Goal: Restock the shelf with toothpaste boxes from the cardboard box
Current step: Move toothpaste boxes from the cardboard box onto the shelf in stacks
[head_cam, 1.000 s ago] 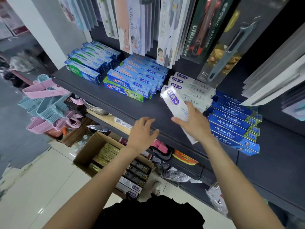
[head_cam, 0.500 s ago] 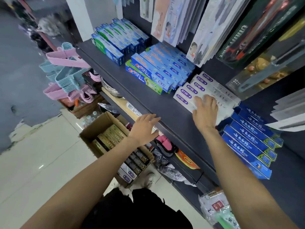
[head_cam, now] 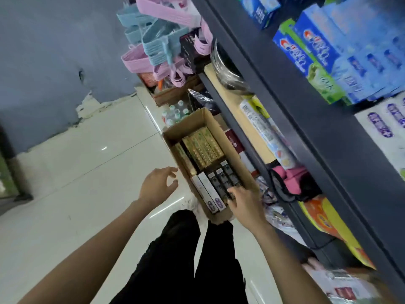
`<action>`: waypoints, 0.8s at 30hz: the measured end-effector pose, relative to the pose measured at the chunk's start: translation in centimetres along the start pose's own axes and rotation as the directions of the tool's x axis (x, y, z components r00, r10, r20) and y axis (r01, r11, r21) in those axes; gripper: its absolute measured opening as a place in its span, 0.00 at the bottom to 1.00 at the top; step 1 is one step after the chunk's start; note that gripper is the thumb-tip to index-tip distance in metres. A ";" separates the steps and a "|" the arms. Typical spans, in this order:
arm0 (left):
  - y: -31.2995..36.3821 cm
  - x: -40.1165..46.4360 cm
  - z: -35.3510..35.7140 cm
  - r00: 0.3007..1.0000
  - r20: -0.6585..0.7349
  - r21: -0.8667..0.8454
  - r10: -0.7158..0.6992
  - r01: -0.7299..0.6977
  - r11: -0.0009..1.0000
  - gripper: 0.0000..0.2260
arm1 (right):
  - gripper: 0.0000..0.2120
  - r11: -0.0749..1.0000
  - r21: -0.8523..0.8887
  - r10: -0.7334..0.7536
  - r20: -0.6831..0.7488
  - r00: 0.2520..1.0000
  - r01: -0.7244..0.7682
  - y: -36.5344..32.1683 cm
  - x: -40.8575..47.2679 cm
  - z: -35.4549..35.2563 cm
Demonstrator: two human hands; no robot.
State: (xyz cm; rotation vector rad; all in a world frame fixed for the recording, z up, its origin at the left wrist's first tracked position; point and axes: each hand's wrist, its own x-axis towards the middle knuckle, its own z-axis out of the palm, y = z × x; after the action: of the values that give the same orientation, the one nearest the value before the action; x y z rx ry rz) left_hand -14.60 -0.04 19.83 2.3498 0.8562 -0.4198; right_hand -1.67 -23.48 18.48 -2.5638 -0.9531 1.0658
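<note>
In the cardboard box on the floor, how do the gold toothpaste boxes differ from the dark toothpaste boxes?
The gold toothpaste boxes lie in the far half of the cardboard box; the dark toothpaste boxes lie in the near half. The right hand has its fingers on the dark ones, while no hand touches the gold ones. The gold ones look shiny, the dark ones dull. Both kinds are long and lie flat, side by side.

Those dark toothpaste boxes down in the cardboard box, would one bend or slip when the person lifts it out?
The dark toothpaste boxes are long, straight-edged cartons, so one probably stays stiff. They sit packed tight in the cardboard box, so one may need prying loose. Being slim, each is likely light enough for the right hand, now at their ends, though any glossy print could be slightly slippery.
</note>
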 end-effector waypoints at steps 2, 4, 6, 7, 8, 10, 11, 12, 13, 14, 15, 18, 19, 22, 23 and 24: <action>-2.8 2.2 1.9 0.997 0.067 0.104 0.038 -0.045 0.994 0.17 | 0.20 0.999 -0.043 0.036 0.062 0.997 -0.033 0.6 3.8 3.3; -5.2 4.7 4.1 0.990 0.099 0.170 0.104 -0.119 0.978 0.17 | 0.23 0.996 -0.074 0.059 0.103 0.993 -0.051 1.5 7.6 6.5; -7.0 7.3 6.3 0.985 0.072 0.208 0.159 -0.171 0.963 0.19 | 0.26 0.993 -0.108 0.069 0.121 0.990 -0.056 2.2 11.0 9.7; -7.6 8.6 7.4 0.984 0.046 0.224 0.173 -0.179 0.958 0.21 | 0.27 0.991 -0.128 0.066 0.131 0.989 -0.049 2.6 12.6 11.4; -8.2 9.7 8.6 0.982 0.022 0.235 0.185 -0.185 0.954 0.22 | 0.28 0.989 -0.138 0.064 0.146 0.987 -0.044 3.0 14.3 13.2; -9.0 11.5 10.6 0.976 -0.043 0.238 0.212 -0.196 0.951 0.23 | 0.34 0.989 -0.145 0.068 0.190 0.979 -0.041 3.4 17.1 16.6; -9.4 12.1 11.5 0.974 -0.059 0.237 0.217 -0.198 0.951 0.24 | 0.36 0.989 -0.138 0.080 0.223 0.972 -0.050 3.5 18.2 18.0; -9.8 12.5 12.1 0.973 -0.069 0.240 0.219 -0.197 0.951 0.24 | 0.39 0.991 -0.121 0.092 0.259 0.961 -0.062 3.4 19.2 19.1; -10.2 12.7 12.7 0.972 -0.077 0.244 0.221 -0.197 0.950 0.24 | 0.41 0.993 -0.097 0.100 0.294 0.951 -0.074 3.4 20.1 19.8; -10.6 12.8 13.1 0.970 -0.083 0.249 0.227 -0.201 0.947 0.23 | 0.43 0.994 -0.072 0.097 0.314 0.945 -0.078 3.4 20.9 20.3; -11.0 12.7 13.3 0.969 -0.093 0.255 0.231 -0.201 0.946 0.23 | 0.46 0.996 -0.047 0.088 0.326 0.941 -0.076 3.5 21.7 20.6; -10.8 12.2 13.2 0.953 -0.128 0.291 0.274 -0.228 0.929 0.20 | 0.52 0.987 0.105 0.072 0.406 0.911 -0.125 4.1 23.1 20.7; -10.2 12.2 13.1 0.937 -0.130 0.295 0.323 -0.275 0.915 0.19 | 0.54 0.976 0.154 0.072 0.430 0.900 -0.151 4.3 23.2 20.7; -7.2 13.1 13.4 0.896 -0.057 0.272 0.440 -0.410 0.871 0.18 | 0.54 0.937 0.271 0.096 0.404 0.910 -0.219 4.7 23.1 20.8; -5.9 13.8 13.8 0.910 0.034 0.260 0.413 -0.407 0.876 0.20 | 0.53 0.915 0.320 0.114 0.373 0.921 -0.243 5.0 23.0 20.9; -4.8 14.8 14.5 0.924 0.144 0.266 0.355 -0.381 0.885 0.23 | 0.52 0.896 0.365 0.132 0.330 0.935 -0.255 5.4 22.9 21.0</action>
State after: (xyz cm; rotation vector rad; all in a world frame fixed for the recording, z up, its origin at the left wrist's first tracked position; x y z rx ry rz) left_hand -8.06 0.83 -0.37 2.6630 0.3013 -0.5137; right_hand -1.46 -14.27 -11.68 -2.2256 -0.4616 1.5558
